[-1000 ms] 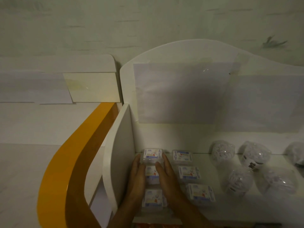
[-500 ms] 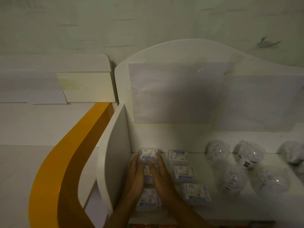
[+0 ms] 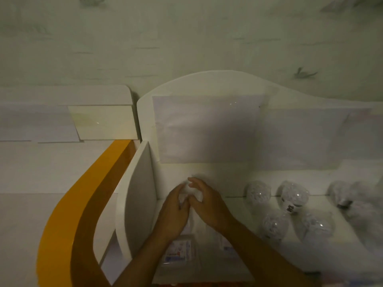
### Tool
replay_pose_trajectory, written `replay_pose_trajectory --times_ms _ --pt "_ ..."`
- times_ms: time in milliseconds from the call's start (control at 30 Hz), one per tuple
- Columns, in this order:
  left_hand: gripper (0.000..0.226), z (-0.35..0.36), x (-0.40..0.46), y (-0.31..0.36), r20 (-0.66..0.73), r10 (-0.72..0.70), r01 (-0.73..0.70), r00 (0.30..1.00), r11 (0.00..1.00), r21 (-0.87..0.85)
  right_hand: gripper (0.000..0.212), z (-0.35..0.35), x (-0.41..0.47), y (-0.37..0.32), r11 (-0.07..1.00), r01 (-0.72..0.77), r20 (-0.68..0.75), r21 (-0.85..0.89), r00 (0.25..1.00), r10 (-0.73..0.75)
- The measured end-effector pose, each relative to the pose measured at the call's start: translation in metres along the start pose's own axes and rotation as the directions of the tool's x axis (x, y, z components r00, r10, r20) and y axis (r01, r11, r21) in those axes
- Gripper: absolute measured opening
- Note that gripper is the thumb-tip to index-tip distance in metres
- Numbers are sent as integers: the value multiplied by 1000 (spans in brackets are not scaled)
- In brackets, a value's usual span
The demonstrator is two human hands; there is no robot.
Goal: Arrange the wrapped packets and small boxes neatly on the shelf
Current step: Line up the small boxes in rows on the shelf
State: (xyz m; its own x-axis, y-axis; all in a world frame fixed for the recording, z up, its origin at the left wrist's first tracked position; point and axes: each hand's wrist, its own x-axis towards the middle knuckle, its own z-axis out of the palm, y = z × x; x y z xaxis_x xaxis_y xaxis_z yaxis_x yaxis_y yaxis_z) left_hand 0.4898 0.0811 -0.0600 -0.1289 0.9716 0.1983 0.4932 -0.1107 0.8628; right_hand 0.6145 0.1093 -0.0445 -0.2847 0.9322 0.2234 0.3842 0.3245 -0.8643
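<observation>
My left hand (image 3: 173,210) and my right hand (image 3: 208,205) meet near the back left corner of the white shelf (image 3: 242,216). Their curled fingers close from both sides on a pale small box (image 3: 191,193), blurred and mostly hidden. Below my left wrist lies another small box (image 3: 178,249) with a printed label. A third box (image 3: 226,245) peeks out beside my right forearm. To the right on the shelf stand several round clear wrapped packets, among them one (image 3: 259,193) at the back and one (image 3: 274,225) nearer the front.
A white upright side panel (image 3: 141,193) walls the shelf on the left, close to my left hand. Beyond it curves an orange band (image 3: 83,204). A pale sheet (image 3: 207,129) covers the back panel. More wrapped packets (image 3: 342,193) sit at the far right.
My hands have left the sides of the left box column and come together higher up at the back, fingers now curled on a box. The view has shifted left.
</observation>
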Motion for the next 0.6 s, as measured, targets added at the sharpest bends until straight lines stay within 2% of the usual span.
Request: replay_pose_trajectory --times_ms 100,133,300,433,600 --pt "38 22 12 15 35 -4 9 999 989 -144 39 -35 0 8 990 -46 -49 -133 998 40" --pt "39 31 11 23 34 -50 55 998 985 -166 38 -43 -3 17 986 -70 -61 -150 996 62" --pt "48 83 -3 24 22 -163 163 986 955 -248 38 -56 -31 59 974 -178 -76 -138 983 169" --pt "35 100 -8 20 -69 -232 204 970 937 -282 51 -45 -39 82 971 -237 -78 -20 969 235" --pt "38 105 -13 9 -20 -296 279 955 920 -276 44 -43 -42 87 932 -315 -78 176 940 333"
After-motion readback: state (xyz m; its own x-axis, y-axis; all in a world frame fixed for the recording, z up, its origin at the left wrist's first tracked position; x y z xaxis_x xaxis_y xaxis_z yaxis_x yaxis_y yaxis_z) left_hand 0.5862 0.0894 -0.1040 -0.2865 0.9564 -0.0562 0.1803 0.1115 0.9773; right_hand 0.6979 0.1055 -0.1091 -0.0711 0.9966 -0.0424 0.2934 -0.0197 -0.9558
